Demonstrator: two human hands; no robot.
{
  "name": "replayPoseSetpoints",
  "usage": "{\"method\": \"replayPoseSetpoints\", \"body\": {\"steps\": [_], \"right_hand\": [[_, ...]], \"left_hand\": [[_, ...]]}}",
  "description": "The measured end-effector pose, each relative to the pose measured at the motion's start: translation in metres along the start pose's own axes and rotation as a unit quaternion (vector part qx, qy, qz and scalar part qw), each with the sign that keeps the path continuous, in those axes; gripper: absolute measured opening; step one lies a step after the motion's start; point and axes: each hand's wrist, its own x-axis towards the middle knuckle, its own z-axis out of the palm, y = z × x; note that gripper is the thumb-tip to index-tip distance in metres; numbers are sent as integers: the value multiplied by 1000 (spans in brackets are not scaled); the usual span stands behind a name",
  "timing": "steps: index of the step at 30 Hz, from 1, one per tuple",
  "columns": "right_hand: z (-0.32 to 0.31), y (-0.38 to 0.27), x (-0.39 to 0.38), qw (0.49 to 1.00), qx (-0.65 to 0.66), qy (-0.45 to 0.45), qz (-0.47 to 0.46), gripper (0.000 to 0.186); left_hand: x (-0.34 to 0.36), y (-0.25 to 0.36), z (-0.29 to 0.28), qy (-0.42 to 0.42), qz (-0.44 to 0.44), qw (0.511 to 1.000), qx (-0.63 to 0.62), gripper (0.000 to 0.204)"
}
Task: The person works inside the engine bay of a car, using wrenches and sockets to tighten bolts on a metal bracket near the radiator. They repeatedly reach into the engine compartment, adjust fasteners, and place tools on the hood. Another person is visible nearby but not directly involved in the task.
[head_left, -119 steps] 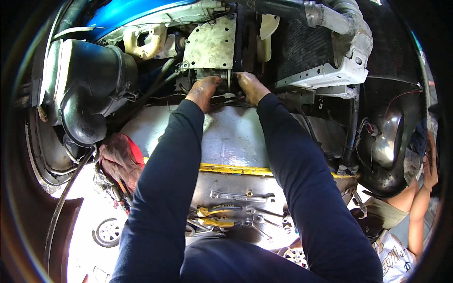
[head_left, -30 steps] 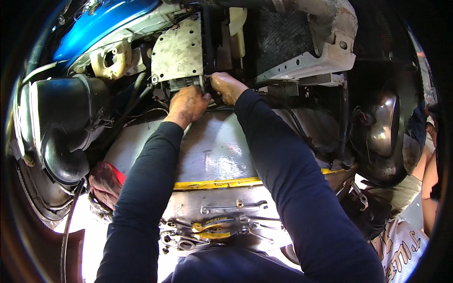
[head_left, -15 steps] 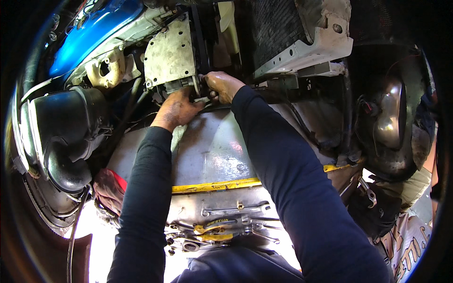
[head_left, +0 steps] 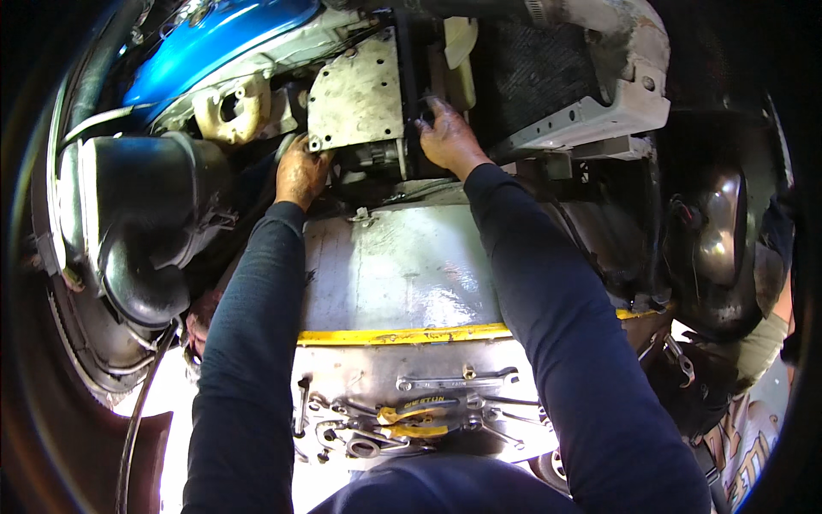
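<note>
In the engine bay, my left hand [head_left: 301,171] is closed at the lower left corner of a pale metal plate [head_left: 355,90] with bolt holes; what its fingers hold there is hidden. My right hand [head_left: 448,137] is to the right of the plate, fingers curled at the dark upright bar [head_left: 409,68] beside it; what they grip is too dark to make out. Metal linkage [head_left: 372,157] shows below the plate, between my hands. A grey panel [head_left: 394,265] with a yellow edge lies beneath my forearms.
Spanners [head_left: 458,379], yellow-handled pliers [head_left: 411,415] and small parts lie on a metal sheet near me. A black canister [head_left: 145,206] is left, a blue panel [head_left: 214,38] upper left, a radiator [head_left: 539,77] and white bracket [head_left: 582,124] right. Another person [head_left: 753,445] is partly visible at lower right.
My hands have moved apart from below the plate: the left up and left to its corner, the right up along its right side. The view has shifted, showing less of the other person.
</note>
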Motion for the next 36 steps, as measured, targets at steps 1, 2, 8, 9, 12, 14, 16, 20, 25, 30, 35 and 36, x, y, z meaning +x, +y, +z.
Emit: {"method": "replayPoseSetpoints", "body": {"steps": [1,2,8,9,12,14,16,20,25,30,35,36], "right_hand": [[2,2,0,1000,10,-11,10,54],[2,5,0,999,20,-15,21,55],[8,11,7,884,-295,-267,-245,23],[7,11,7,868,-313,-271,-275,23],[4,16,5,881,-284,-259,-276,24],[1,26,0,879,-253,-224,-337,27],[5,33,-3,900,-155,-224,-341,26],[30,45,-6,938,-6,-214,-271,28],[48,62,-4,944,16,-208,-255,32],[51,64,-1,946,71,-207,-238,31],[63,59,-2,949,72,-286,-108,10],[61,62,-1,944,44,-285,-159,16]], "left_hand": [[2,-5,7,33,-4,999,-6,42],[2,-9,13,39,-35,999,-13,44],[-1,-3,32,58,-47,994,85,42],[-2,-1,31,52,-59,993,89,40],[-3,1,27,69,-14,993,100,37],[-3,-2,27,36,-16,996,84,37],[-2,-8,28,24,-8,995,95,38],[-2,-19,34,26,21,986,161,44],[-5,-15,31,40,18,990,131,49],[-9,-1,21,1,-45,995,85,54],[-12,7,17,19,-34,997,59,55],[-13,7,16,28,-24,997,69,55]]}}
